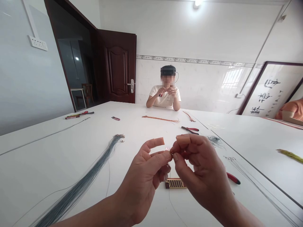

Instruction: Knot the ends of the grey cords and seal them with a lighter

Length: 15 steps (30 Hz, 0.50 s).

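My left hand (143, 173) and my right hand (204, 173) meet in front of me above the white table (132, 126). Thumb and fingers of each are pinched together at a tiny spot. A thin grey wire (169, 201) runs down from beneath them toward me; its upper end is hidden by the fingers. What looks like tan tape covers both index fingertips. Just below the hands lies a small box with a gold lattice pattern (176, 183), partly covered by my right hand. A red handle (233, 178) sticks out from behind my right wrist.
A long bundle of grey wires (94, 173) lies at left. Red-handled pliers (190, 129), small snips (115, 118), copper-coloured strands (161, 119) and a grey wire tangle (214, 140) are further off. Loose wires (251, 179) lie at right. Across the table sits a person (165, 96), hands raised.
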Tool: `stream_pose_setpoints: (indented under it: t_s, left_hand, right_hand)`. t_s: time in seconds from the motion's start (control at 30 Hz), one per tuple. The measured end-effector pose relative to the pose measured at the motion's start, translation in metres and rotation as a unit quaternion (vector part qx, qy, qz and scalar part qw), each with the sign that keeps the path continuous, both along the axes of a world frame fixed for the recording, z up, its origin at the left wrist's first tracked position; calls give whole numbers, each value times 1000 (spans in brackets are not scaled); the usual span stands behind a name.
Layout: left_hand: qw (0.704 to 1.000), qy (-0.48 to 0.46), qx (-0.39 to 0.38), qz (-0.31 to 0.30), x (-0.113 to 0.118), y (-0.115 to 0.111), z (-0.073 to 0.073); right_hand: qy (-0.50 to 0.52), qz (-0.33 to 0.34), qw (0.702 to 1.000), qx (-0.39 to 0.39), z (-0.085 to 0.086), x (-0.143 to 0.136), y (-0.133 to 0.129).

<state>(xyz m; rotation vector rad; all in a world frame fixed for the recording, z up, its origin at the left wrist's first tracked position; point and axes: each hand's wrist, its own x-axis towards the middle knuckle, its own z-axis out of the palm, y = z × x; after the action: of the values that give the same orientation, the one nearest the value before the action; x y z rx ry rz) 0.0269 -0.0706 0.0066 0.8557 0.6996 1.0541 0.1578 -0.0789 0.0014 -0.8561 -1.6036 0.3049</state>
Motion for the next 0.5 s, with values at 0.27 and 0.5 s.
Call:
stream_pose_setpoints:
  t_s: [0.27,0.5]
  left_hand:
    - [996,38,73,36,4,2,-5]
    - [891,153,384,186,4,10,-22]
  right_hand:
    - [-3,-15,1000,25,-5,-2,2]
    - [14,-19,999,24,-8,-6,2]
